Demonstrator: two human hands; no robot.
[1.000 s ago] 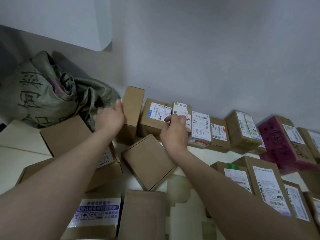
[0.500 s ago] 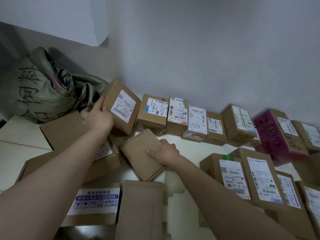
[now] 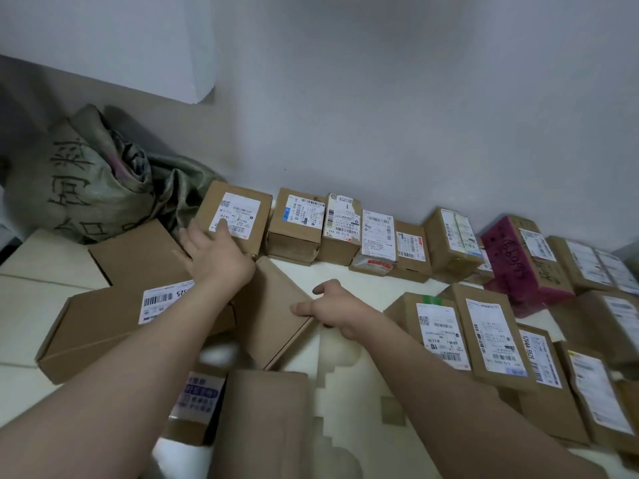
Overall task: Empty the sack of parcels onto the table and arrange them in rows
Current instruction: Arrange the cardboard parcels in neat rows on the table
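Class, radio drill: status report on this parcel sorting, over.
Left hand flat on labelled box at left end of back row. Right hand on corner of plain box, grip unclear. Loose boxes crowd front-left.

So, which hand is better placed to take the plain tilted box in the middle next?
Probably the right hand: its fingers hold the right edge of the plain box, while the left hand lies flat on the labelled box farther back.

Single head view; close, seemingly steep over table [image 3: 373, 281]
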